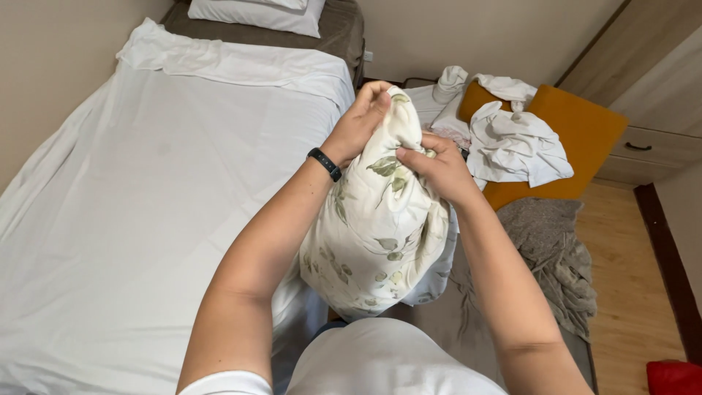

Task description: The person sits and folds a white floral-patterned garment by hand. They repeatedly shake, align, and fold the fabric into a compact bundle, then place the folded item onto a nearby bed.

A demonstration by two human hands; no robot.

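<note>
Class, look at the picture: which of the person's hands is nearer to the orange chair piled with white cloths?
Right. The right hand grips the leaf-print quilt on the side toward the orange chair; the left hand, also gripping it, is on the bed side, farther away.

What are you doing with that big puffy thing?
A person stands beside a bed with a white sheet on it. The left hand and the right hand both grip the top of a leaf-printed pillow, held upright. White laundry lies heaped on an orange chair nearby.
</note>
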